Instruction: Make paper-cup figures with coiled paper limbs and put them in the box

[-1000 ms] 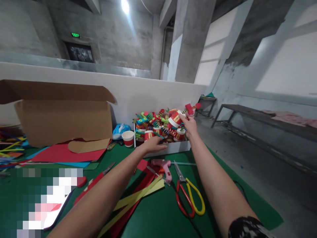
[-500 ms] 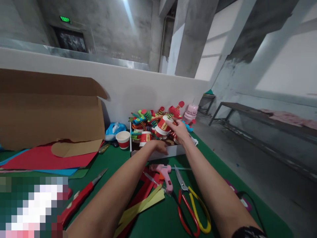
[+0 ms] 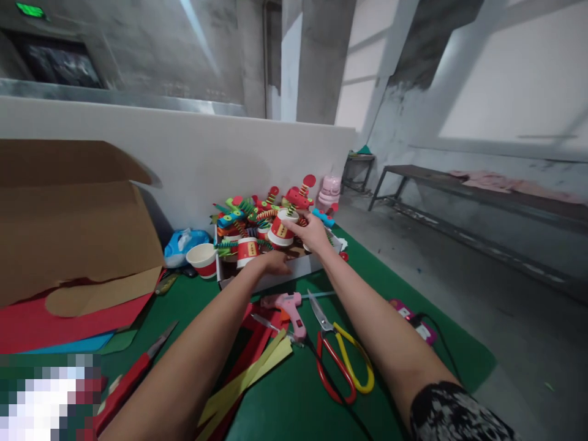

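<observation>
My right hand [image 3: 314,234] is closed on a red and white paper cup [image 3: 281,229], tipped slightly, with a folded paper spring at its top. It is over a shallow white box [image 3: 301,267] full of colourful paper-craft figures with accordion springs. At the box's front wall is my left hand [image 3: 274,263], fingers stretched out towards the right and partly hidden; I see nothing held in it. Another red paper cup [image 3: 248,250] sits upside down in the box beside my left wrist. A red paper figure [image 3: 298,198] with a round disc tops the pile.
On the green table lie a pink glue gun [image 3: 291,309], scissors [image 3: 337,355], a red-handled knife [image 3: 133,376] and yellow paper strips [image 3: 248,380]. A loose paper cup [image 3: 202,260], blue packet [image 3: 184,245] and cardboard box [image 3: 68,233] stand left. A corded purple device [image 3: 413,321] is at right.
My right hand has lowered the paper cup and shifted it left across the box. My left hand stays by the front wall. The view has turned right.
</observation>
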Demonstrator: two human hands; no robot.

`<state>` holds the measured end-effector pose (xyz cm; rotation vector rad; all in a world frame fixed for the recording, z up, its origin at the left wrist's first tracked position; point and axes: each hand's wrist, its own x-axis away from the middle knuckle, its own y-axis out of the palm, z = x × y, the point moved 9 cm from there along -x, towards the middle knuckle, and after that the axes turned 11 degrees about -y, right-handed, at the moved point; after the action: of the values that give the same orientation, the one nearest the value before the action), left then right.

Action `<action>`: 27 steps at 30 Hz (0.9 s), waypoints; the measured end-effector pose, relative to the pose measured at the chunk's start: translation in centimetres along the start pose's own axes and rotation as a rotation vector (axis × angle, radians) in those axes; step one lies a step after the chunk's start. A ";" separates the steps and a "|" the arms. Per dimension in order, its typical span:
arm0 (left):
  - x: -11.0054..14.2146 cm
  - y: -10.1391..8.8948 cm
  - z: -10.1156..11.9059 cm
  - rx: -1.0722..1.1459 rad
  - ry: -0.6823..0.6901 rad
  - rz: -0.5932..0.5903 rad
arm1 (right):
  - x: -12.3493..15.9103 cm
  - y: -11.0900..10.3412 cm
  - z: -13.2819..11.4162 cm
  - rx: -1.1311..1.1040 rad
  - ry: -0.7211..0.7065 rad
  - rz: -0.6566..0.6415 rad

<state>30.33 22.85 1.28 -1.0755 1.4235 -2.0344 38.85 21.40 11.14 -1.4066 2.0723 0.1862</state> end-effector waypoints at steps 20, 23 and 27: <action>1.5 0.2 0.2 -0.017 -0.101 -0.079 | 0.8 -4.0 1.2 0.220 0.065 0.025; 1.4 0.3 0.2 -0.010 -0.097 -0.080 | 0.7 -4.3 1.2 0.226 0.047 0.034; 1.3 0.2 0.2 0.003 -0.084 -0.081 | 0.5 -4.3 1.2 0.220 0.043 0.021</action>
<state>29.65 21.69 1.59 -1.2205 1.3555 -2.0204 42.99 19.72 10.78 -1.2661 2.0720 -0.0633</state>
